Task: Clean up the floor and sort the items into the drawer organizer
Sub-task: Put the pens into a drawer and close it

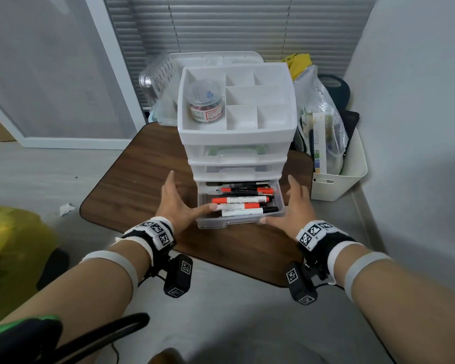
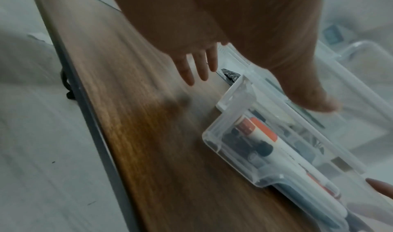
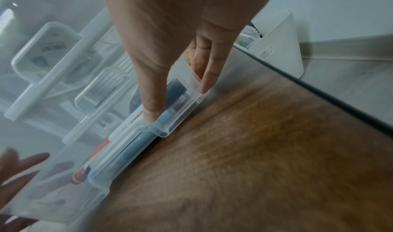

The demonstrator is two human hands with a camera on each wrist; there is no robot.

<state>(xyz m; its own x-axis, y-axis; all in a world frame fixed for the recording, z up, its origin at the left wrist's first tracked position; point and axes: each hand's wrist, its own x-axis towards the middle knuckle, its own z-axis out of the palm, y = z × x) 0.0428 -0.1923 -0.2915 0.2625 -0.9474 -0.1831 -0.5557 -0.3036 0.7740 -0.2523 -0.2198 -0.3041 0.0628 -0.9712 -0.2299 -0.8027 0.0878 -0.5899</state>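
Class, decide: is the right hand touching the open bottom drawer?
Touching. The right wrist view shows the right hand's thumb pressed on the bottom drawer's clear front rim.

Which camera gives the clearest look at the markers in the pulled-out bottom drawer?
The head view: the markers lie side by side in the open bottom drawer, seen from above. The left wrist view shows only a few through the drawer's clear wall; the right wrist view shows blurred bits.
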